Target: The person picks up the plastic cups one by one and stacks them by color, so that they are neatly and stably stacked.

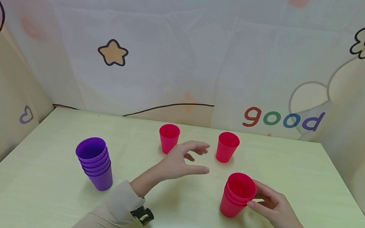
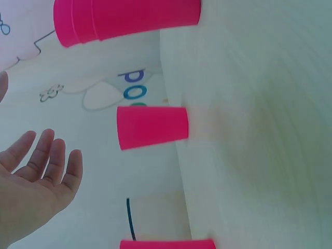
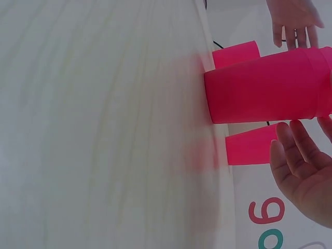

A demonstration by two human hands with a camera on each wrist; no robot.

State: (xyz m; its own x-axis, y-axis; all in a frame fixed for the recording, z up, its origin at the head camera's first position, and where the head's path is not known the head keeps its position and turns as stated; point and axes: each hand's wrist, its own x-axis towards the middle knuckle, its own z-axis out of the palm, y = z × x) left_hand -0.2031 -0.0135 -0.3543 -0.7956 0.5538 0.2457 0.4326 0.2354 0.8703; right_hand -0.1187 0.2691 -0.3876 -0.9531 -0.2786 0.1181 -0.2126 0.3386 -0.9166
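Observation:
A stack of red cups (image 1: 233,206) stands upright on the table, nested one in another. My right hand (image 1: 275,210) holds it near the rim from the right, thumb in front and fingers behind. In the right wrist view, the rim end of the stack (image 3: 259,91) is cut off by the frame edge. My left hand (image 1: 181,164) is raised over the middle of the table, fingers extended and thumb apart, holding nothing. Behind it, partly covered by it, stands a single red cup (image 1: 167,138). Another red cup (image 1: 226,149) is farther right, apart from both hands.
To the left of my left arm stands a stack of several nested purple cups (image 1: 103,177). The pale table (image 1: 25,192) meets a printed curtain (image 1: 178,56) at its back edge, and more curtain hangs along the sides.

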